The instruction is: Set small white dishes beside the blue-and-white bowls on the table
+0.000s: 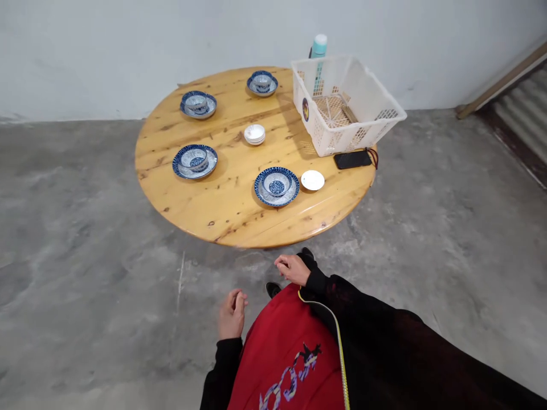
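My left hand (232,314) is held in front of my body, beyond the table's near edge, its fingers loosely bent and apart with nothing visible in them. To its right and nearer the table is my right hand (293,269), also empty, fingers slack and half curled. Neither touches anything on the round wooden table (205,208). Closest to them is a blue-patterned plate (277,200) bearing a bowl (277,183). Beside it lies a small white dish (313,180). A stack of small white dishes (254,134) sits near the table's middle.
More plates with bowls stand at the left (195,162), far left (198,105) and back (262,83). A white plastic basket (342,134) occupies the right side, with a phone (352,160) before it and a light-blue bottle (319,46) behind. A wall (106,57) rises beyond.
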{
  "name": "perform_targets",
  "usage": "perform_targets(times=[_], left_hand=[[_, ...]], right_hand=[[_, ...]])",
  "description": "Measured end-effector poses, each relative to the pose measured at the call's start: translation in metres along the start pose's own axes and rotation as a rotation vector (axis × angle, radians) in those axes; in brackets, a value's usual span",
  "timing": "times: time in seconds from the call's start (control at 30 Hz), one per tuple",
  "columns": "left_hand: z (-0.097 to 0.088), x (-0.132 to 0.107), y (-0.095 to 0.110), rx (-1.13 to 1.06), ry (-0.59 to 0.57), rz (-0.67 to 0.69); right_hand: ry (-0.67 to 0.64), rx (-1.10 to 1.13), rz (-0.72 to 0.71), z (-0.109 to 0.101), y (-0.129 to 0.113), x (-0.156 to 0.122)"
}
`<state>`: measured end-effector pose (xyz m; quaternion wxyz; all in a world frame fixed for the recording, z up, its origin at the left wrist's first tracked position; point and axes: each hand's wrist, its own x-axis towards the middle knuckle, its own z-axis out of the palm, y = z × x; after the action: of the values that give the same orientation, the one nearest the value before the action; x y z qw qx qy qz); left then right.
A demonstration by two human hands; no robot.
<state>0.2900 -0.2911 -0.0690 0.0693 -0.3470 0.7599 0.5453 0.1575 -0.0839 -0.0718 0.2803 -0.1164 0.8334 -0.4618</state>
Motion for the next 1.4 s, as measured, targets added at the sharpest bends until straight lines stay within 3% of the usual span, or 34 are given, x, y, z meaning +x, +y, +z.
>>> perform_targets(times=[0.1, 0.2, 0.33, 0.57, 0.83, 0.97, 1.17, 1.3, 1.4], left_hand=[[-0.003, 0.005, 0.0, 0.006, -0.056, 0.033], [-0.001, 0.011, 0.012, 0.007, -0.1, 0.08], [-0.006, 0.022, 0.027, 0.033, -0.12, 0.131], [-0.029, 0.06, 0.033, 0.016, -0.109, 0.148], [-0.041, 0.11, 0.087, 0.079, -0.155, 0.202], [-0.052, 0.129, 0.104, 0.104, -0.141, 0.193], [-0.064, 0.15, 0.105, 0.151, -0.116, 0.178], [-0.072, 0.167, 0.099, 0.162, -0.195, 0.209], [-0.092, 0.184, 0.096, 0.192, -0.266, 0.269]], right_hand=[[0.067, 0.017, 0.038, 0.001, -0.002, -0.003], [0.108, 0.049, 0.06, 0.002, -0.006, -0.002], [0.075, 0.079, 0.095, 0.013, -0.018, 0.009], [-0.037, -0.034, -0.031, 0.035, -0.041, 0.056], [0.093, 0.078, -0.016, 0.018, -0.062, 0.115], [0.095, 0.104, -0.026, 0.012, -0.074, 0.144], [0.026, 0.046, -0.075, 0.025, -0.093, 0.174], [0.055, 0.035, -0.061, 0.042, -0.098, 0.178], [0.111, 0.066, -0.008, 0.061, -0.101, 0.179]])
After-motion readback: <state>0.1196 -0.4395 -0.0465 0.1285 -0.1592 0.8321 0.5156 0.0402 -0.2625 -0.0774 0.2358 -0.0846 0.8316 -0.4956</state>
